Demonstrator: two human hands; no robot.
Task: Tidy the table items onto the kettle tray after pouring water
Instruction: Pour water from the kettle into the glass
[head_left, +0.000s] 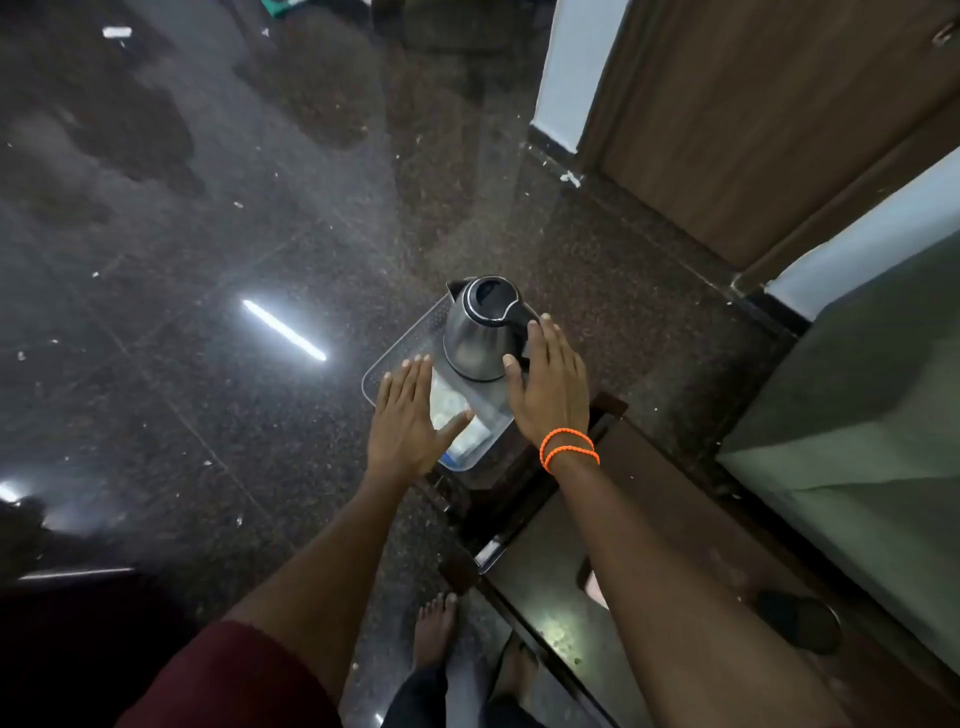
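Observation:
A steel kettle (477, 332) with a black lid and handle stands on a clear plastic tray (402, 348). Small white packets (457, 415) lie on the tray's near half. My left hand (410, 421) hovers flat over the tray's near left side, fingers spread, holding nothing. My right hand (548, 384), with orange bands on the wrist, is open beside the kettle's handle, fingertips close to it but not closed around it.
The tray rests at the far end of a dark glass-topped table (550, 587) with a wooden frame. Dark polished floor (208, 312) spreads to the left. A wooden door (753, 130) stands at the back right, a green bed or sofa (872, 415) at the right. My bare foot (436, 629) shows below.

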